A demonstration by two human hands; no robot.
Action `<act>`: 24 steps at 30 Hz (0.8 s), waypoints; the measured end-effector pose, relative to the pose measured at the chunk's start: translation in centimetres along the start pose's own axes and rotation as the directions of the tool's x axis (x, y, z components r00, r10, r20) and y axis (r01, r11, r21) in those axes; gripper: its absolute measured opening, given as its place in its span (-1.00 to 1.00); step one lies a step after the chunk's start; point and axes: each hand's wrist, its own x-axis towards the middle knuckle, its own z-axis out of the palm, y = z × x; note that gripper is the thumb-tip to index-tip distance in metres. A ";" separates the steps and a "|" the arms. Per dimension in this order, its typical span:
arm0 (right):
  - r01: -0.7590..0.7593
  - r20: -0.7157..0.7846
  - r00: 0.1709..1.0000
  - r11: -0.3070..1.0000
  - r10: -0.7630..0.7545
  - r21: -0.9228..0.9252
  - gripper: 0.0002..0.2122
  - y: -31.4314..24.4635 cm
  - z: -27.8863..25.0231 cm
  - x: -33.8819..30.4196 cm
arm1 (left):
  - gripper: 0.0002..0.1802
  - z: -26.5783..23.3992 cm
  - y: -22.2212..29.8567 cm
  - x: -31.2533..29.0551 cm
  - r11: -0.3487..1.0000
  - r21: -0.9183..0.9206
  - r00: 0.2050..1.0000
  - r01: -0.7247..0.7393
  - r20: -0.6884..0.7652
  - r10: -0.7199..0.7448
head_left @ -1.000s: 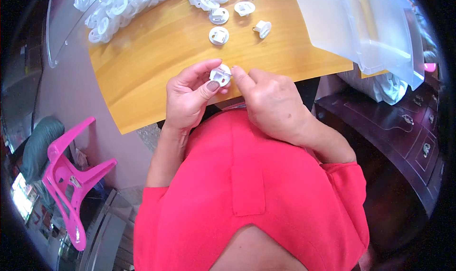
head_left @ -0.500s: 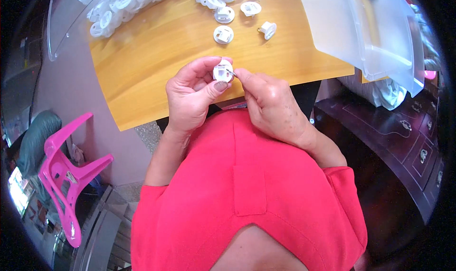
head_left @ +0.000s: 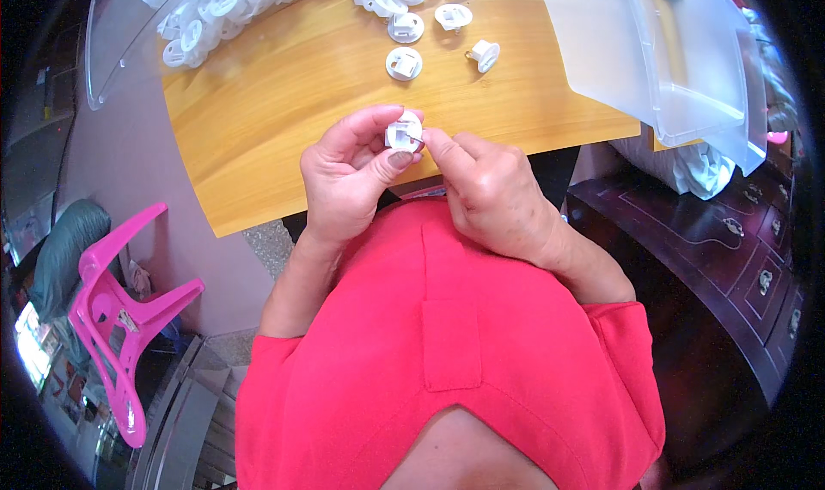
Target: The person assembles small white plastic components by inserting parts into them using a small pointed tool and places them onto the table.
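Note:
Between the thumb and fingers of my left hand (head_left: 348, 176) is a round white plastic part (head_left: 402, 133) with a raised block and openings on its face. My right hand (head_left: 491, 189) is closed, pinching a small thin metal piece (head_left: 416, 139) whose end meets the right side of the part. Its kind is too small to make out, and the pinching fingertips hide most of it. Both hands are above the near edge of the wooden table (head_left: 284, 146). Similar white parts (head_left: 404, 63) lie just beyond them.
A large heap of white plastic parts (head_left: 223, 0) lies at the far left behind a clear plastic sheet or bin wall (head_left: 107, 43). Translucent plastic bins (head_left: 619, 52) stand at the right. A pink plastic stool (head_left: 129, 318) is at the left, a dark carved wooden surface (head_left: 687, 232) at the right.
The part in my left hand has tilted slightly and shifted a little nearer to me. The thin metal piece now angles across its right side. The parts on the table have not moved.

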 end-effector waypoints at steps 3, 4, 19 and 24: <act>0.037 0.041 0.999 0.993 -0.033 -0.111 -0.75 -0.3 -0.3 0.1 | -0.60 0.2 0.0 -0.3 0.998 0.049 1.000 -0.029 -0.005 0.029; 0.051 0.067 0.997 0.983 -0.040 -0.178 -0.76 -0.4 -0.3 0.1 | -0.61 0.3 0.1 -0.4 0.996 0.078 0.999 -0.043 -0.014 0.045; 0.240 0.352 0.935 0.788 -0.031 -0.567 -0.86 -2.7 -2.0 2.1 | -0.69 0.5 -0.5 0.2 0.850 0.504 0.987 -0.154 0.037 0.157; 0.269 0.406 0.913 0.795 -0.032 -0.543 -0.84 -2.5 -2.2 2.1 | -0.71 0.3 -0.9 0.2 0.881 0.457 0.992 -0.121 0.074 0.098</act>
